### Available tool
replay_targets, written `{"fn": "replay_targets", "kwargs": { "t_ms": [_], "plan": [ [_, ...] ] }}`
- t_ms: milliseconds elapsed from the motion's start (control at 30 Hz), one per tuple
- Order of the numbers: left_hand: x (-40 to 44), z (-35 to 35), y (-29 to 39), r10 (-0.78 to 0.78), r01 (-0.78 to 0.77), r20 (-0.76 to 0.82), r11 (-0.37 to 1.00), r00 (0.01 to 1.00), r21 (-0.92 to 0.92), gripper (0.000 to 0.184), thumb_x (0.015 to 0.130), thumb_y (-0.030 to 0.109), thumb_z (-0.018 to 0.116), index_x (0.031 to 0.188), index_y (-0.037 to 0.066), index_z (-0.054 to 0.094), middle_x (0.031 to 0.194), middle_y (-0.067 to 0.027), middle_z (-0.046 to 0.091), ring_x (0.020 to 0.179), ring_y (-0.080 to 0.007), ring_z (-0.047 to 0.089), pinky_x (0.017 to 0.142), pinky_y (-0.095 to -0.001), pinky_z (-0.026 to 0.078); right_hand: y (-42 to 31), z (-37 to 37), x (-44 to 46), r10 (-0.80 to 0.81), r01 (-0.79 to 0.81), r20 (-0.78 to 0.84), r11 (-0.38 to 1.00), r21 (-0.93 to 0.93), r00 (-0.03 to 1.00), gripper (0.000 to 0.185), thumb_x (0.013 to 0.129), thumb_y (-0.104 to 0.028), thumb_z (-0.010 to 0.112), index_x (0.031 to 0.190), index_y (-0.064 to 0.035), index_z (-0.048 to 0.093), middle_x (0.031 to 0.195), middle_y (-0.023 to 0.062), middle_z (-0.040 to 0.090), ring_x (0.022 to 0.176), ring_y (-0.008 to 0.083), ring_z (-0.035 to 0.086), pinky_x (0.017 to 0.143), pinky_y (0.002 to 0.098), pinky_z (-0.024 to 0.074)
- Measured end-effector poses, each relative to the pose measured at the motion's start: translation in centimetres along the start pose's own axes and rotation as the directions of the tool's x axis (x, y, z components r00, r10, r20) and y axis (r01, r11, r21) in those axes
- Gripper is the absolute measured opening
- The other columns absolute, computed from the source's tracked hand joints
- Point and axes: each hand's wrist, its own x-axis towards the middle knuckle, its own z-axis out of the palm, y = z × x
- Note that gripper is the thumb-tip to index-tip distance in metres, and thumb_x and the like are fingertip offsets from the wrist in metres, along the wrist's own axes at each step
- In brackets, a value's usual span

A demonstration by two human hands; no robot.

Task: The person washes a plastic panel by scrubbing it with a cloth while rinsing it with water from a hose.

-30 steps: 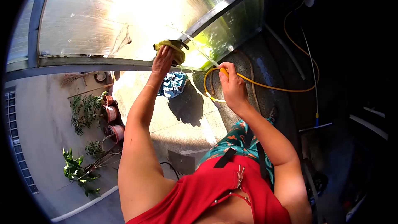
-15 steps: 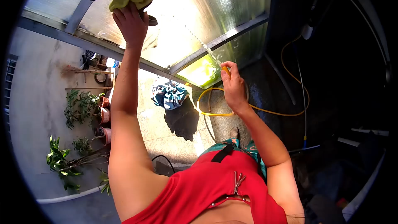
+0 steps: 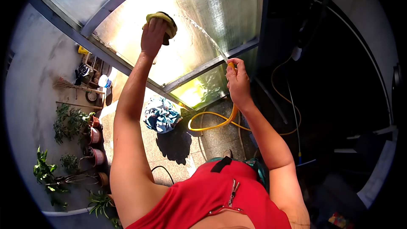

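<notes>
My left hand [image 3: 153, 38] is closed on a yellow-green cloth [image 3: 171, 26] with dark parts, held against a wet, translucent door panel [image 3: 199, 0]. In my right hand [image 3: 238, 85] is a yellow hose [image 3: 232, 113], gripped near its end with the thumb by the opening. A stream of water [image 3: 203, 33] shoots from it up and left onto the panel, right of the cloth. The hose loops below that hand. Grey metal bars [image 3: 212, 65] frame the panel, and bright sunlight washes out its middle.
A bundle of blue-and-white patterned fabric [image 3: 162, 116] lies on the tiled floor below the door. Potted plants [image 3: 94, 135], a broom [image 3: 68, 85] and a white bucket [image 3: 104, 81] line the wall at left. A thin pole [image 3: 294, 118] stands in the dark area at right.
My left hand has moved the cloth right and down across the panel. My right hand keeps hold of the hose, and the water stream looks fuller. The whole view has shifted slightly.
</notes>
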Motion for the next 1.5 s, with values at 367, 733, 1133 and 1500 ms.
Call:
{"fn": "replay_targets", "kwargs": {
  "t_ms": [367,733,1133,1500],
  "plan": [
    [10.2,6.5,7.6,0.112,-0.122,0.147,0.991,0.983,0.056,0.04,0.083,0.022,0.057,0.121,0.01,0.062,0.129,-0.0047,0.054,0.132,-0.0257,0.038,0.117,-0.05,0.017,1.4,-1.3,0.4,0.026,-0.019,-0.078,0.995,0.098,0.997,0.015,0.1,-0.02,0.048,0.111,-0.0092,0.05,0.069,-0.0026,0.044,0.055,0.0045,0.038,0.048,0.0222,0.0324],
    [6.9,10.0,13.3,0.166,-0.151,0.153,0.983,0.974,-0.105,0.033,0.082,0.014,0.054,0.115,0.01,0.061,0.126,-0.0072,0.057,0.128,-0.0234,0.045,0.118,-0.0459,0.02,3.0,-7.9,0.2,0.005,0.011,-0.208,0.997,0.076,0.978,0.011,0.1,-0.016,0.047,0.11,-0.0113,0.049,0.069,-0.0061,0.04,0.053,0.0005,0.032,0.043,0.0169,0.0274],
    [27.7,3.5,9.5,0.031,-0.033,-0.035,0.996,0.999,-0.083,0.046,0.087,0.025,0.06,0.131,0.015,0.051,0.132,-0.0083,0.05,0.127,-0.0292,0.043,0.108,-0.0461,0.033,2.2,-14.0,7.2,0.155,-0.137,-0.036,0.945,0.297,0.987,0.01,0.102,-0.018,0.046,0.109,-0.0129,0.048,0.067,-0.007,0.038,0.05,0.0004,0.029,0.042,0.0175,0.0249],
    [21.9,13.7,28.7,0.359,-0.386,0.441,0.922,0.822,-0.03,0.031,0.081,0.025,0.06,0.109,0.015,0.068,0.115,-0.0027,0.061,0.121,-0.0253,0.047,0.109,-0.0425,0.029,5.4,-21.4,8.8,0.149,-0.144,0.01,0.931,0.336,0.989,0.013,0.101,-0.018,0.046,0.112,-0.0117,0.048,0.069,-0.0058,0.04,0.051,0.0002,0.03,0.043,0.0171,0.0247]
  ]
}}
